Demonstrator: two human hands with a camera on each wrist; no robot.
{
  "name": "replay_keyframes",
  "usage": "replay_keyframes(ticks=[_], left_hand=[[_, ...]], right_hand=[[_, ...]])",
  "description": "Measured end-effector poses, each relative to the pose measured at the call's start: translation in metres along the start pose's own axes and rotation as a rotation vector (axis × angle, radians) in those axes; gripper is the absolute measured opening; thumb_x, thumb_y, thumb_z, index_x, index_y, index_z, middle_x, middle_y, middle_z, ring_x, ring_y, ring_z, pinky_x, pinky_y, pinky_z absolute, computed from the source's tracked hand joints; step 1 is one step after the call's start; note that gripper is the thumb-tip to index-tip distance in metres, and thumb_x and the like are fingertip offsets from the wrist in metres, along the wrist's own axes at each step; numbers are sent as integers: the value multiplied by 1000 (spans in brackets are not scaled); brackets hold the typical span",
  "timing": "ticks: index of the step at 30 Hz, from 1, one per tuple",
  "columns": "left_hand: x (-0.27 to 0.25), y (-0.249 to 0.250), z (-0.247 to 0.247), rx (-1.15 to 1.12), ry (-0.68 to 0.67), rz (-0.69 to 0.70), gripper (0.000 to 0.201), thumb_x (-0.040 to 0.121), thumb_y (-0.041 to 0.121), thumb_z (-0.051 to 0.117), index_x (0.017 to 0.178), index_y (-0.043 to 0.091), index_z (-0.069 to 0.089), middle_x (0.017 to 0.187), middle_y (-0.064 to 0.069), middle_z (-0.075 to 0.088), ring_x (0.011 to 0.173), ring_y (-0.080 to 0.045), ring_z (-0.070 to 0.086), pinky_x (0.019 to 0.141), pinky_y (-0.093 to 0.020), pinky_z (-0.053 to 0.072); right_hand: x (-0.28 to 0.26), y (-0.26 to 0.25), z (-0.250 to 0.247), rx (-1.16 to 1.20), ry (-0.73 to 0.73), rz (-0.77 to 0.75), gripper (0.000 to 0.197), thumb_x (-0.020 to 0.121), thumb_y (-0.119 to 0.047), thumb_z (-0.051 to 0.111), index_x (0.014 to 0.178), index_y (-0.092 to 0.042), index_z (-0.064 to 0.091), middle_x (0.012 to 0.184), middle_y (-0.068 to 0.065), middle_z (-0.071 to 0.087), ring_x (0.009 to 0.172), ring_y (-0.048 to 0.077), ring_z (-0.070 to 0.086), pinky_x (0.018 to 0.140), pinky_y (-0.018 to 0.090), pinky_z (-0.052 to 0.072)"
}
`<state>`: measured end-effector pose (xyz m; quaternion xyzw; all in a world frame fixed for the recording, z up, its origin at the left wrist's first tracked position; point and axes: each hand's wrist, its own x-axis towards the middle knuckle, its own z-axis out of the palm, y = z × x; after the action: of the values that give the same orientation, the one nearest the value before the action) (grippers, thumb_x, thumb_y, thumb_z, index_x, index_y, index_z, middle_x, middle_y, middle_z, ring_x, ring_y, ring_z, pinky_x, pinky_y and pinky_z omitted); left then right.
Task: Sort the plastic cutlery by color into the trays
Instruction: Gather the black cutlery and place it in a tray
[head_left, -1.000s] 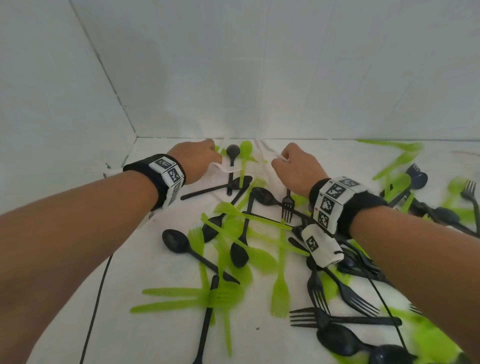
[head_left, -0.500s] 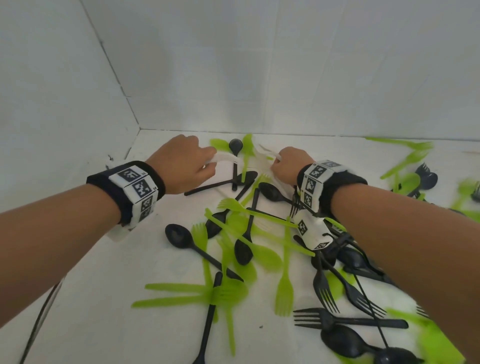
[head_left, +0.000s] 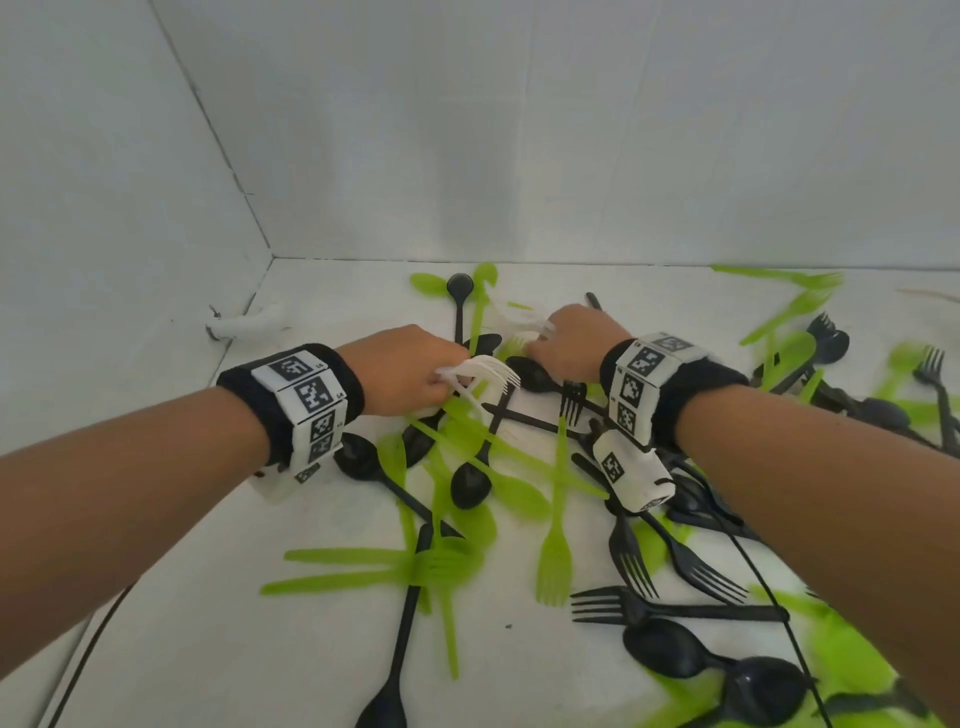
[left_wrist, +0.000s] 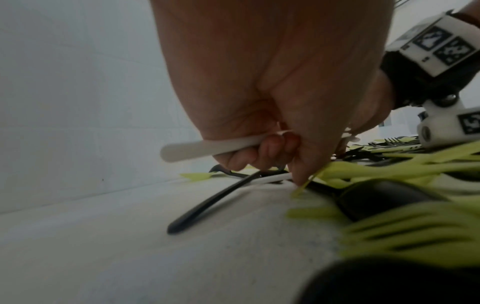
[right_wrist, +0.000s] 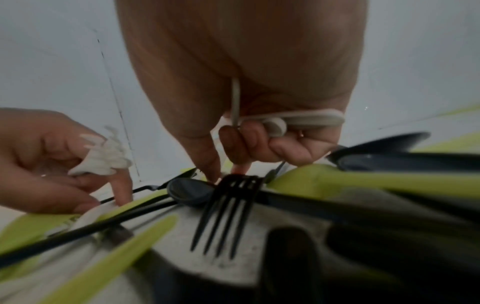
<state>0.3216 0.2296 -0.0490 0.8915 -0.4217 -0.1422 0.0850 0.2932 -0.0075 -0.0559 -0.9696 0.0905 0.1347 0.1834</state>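
We note the left hand (head_left: 402, 371) clenched around white forks (head_left: 483, 371), the right hand (head_left: 576, 340) gripping white cutlery (right_wrist: 298, 120) over the worktop (head_left: 208, 623).

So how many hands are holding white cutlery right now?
2. Left hand grips white forks mid-pile; right hand grips white pieces further back. More white may be buried.

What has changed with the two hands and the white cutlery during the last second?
The left hand drew back toward the person, holding white forks. The right hand shifted slightly, gripping white cutlery. The green and black cutlery stayed scattered.
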Motion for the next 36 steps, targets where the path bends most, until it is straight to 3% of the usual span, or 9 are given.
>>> replay_keyframes(ticks=[5, 8, 12, 17, 22, 26, 31, 34, 36], left_hand=[[-6, -4, -7, 24, -47, -34, 5, 96, 32, 63, 100, 29, 63, 85, 10, 59, 77, -12, 54, 75, -34, 47], [-14, -3, -8, 69, -16, -24, 12, 97, 32, 61, 106, 24, 60, 95, 6, 50, 80, -17, 54, 71, -32, 41], [-25, 6, -14, 109, 79, -22, 11, 91, 28, 61, 97, 21, 54, 98, 3, 46, 77, -22, 52, 68, -32, 37], [-38, 18, -31, 112, 87, -76, 20, 84, 40, 52, 77, 27, 40, 67, 1, 50, 69, -26, 52, 61, -34, 40], [-46, 25, -32, 34, 74, -146, 21, 105, 31, 42, 91, 15, 43, 70, -7, 54, 63, -26, 48, 57, -37, 35], [-52, 31, -28, -129, 85, -226, 10, 104, 25, 40, 108, 16, 42, 86, -14, 65, 73, -34, 62, 66, -48, 50], [-53, 53, -30, -410, 311, -391, 35, 107, 32, 42, 137, 13, 46, 112, 7, 46, 99, -19, 46, 69, -25, 35], [-47, 71, -26, -654, 398, -364, 7, 104, 28, 48, 103, 25, 53, 91, 12, 51, 81, -7, 50, 71, -29, 37], [-38, 87, -24, -752, 415, -314, 20, 100, 28, 53, 83, 19, 52, 72, 4, 50, 56, -7, 45, 63, -30, 38]], right_hand=[[-8, 0, 2, 4, 34, -2, 21, 92, -32, 59, 85, -11, 59, 86, 5, 64, 82, 24, 64, 69, 32, 48], [-10, -3, -2, 55, 105, -3, 18, 96, -29, 51, 87, -14, 52, 86, 3, 58, 87, 24, 57, 87, 37, 46], [-16, -9, -10, 177, 246, 35, 23, 99, -37, 44, 99, -15, 52, 94, 4, 59, 78, 17, 56, 61, 32, 41], [-26, -15, -16, 435, 280, 40, 25, 101, -34, 40, 115, -14, 48, 96, 5, 70, 76, 18, 64, 62, 32, 48], [-40, -19, -11, 694, 288, 53, 21, 105, -30, 36, 115, -14, 45, 77, 4, 76, 73, 17, 63, 65, 32, 46], [-47, -20, -10, 790, 343, 70, 25, 106, -29, 37, 123, -12, 43, 85, 5, 76, 82, 20, 67, 76, 37, 50], [-61, -18, -13, 885, 420, 97, 30, 107, -29, 37, 126, -7, 45, 108, 12, 65, 93, 26, 61, 90, 45, 50], [-75, -12, -15, 1067, 457, 106, 27, 107, -28, 38, 123, -9, 48, 96, 6, 60, 87, 20, 56, 79, 37, 47], [-88, -8, -15, 1150, 410, 123, 22, 105, -26, 42, 118, -12, 52, 89, 2, 61, 85, 19, 55, 77, 36, 44]])
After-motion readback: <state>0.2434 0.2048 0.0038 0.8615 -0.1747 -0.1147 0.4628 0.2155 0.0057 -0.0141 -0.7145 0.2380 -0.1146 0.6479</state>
